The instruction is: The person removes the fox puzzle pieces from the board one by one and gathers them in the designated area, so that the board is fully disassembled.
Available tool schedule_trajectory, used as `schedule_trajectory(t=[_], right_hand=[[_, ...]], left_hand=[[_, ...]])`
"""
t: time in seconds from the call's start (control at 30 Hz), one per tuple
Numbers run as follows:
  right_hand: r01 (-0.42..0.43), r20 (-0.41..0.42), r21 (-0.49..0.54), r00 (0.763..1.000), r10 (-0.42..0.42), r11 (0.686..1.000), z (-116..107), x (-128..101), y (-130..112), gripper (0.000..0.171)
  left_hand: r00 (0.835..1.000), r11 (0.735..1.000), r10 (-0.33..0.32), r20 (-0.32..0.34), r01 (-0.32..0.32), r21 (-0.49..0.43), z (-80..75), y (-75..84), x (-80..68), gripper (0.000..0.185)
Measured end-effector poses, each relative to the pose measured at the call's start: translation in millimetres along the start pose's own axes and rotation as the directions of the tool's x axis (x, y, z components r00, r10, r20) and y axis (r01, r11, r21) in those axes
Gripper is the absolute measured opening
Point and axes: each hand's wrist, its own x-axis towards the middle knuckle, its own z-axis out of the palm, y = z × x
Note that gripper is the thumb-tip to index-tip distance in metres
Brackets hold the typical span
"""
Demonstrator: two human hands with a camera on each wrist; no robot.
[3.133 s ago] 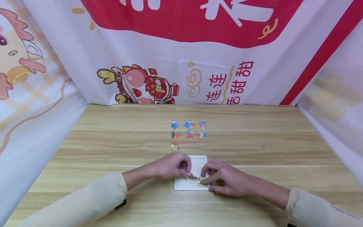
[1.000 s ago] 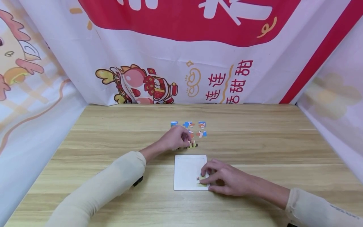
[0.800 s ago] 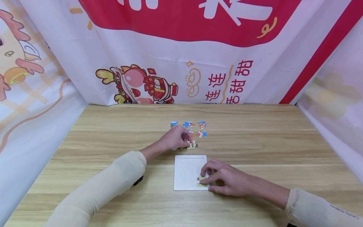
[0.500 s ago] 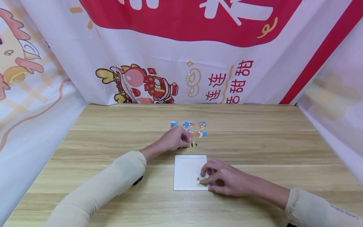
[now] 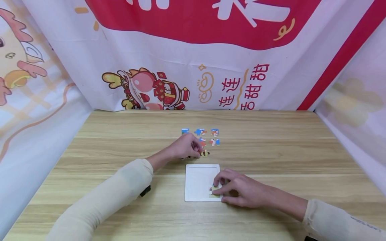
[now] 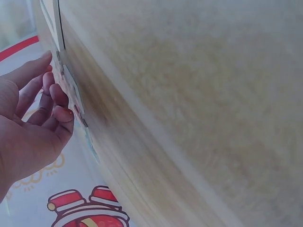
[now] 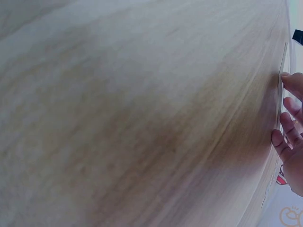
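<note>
My left hand (image 5: 187, 146) pinches a puzzle piece (image 5: 204, 153) with yellow and dark stripes, just beyond the white puzzle tray (image 5: 197, 182). Its thumb and fingertips cover the piece's left side. In the left wrist view the left hand (image 6: 35, 123) has its fingers curled close above the table. My right hand (image 5: 245, 190) holds the tray at its right rim, thumb by the edge and fingertips over a pale green piece (image 5: 212, 195) in the lower right corner. Only the fingers of the right hand (image 7: 292, 142) show at the right wrist view's edge.
Several puzzle pieces lie in rows behind the left hand, among them a blue corner piece (image 5: 185, 130), an orange-and-blue piece (image 5: 214, 132) and a white-and-blue piece (image 5: 215, 142). The left hand hides others. A printed cloth (image 5: 169, 50) hangs behind the wooden table (image 5: 271, 147).
My left hand has carried the striped piece from over the tray back to the rows of pieces. It has tilted the piece slightly there. The right hand keeps its place.
</note>
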Motion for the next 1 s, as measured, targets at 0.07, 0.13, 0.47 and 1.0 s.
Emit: schedule_trajectory(t=[0.07,0.13,0.47,1.0], right_hand=[[-0.007,0.004,0.001,1.000,0.007,1.000,-0.3,0.2,0.1,0.028],[-0.013,0.006,0.004,1.000,0.013,1.000,-0.3,0.4,0.3,0.029],[-0.053,0.019,0.015,0.998,0.053,0.998,-1.0,2.1,-1.0,0.027],[-0.177,0.040,0.034,0.984,0.175,0.984,-7.8,10.5,-6.8,0.028]], left_hand=[[1.000,1.000,0.000,0.007,0.000,-0.014,-1.1,1.2,-2.2,0.011],[1.000,1.000,0.007,0.012,-0.007,-0.019,-1.2,2.0,-4.7,0.010],[0.995,0.995,0.098,0.023,-0.097,-0.024,-0.3,7.6,-26.6,0.011],[0.988,0.996,0.090,0.123,-0.086,-0.033,14.6,11.4,-58.0,0.019]])
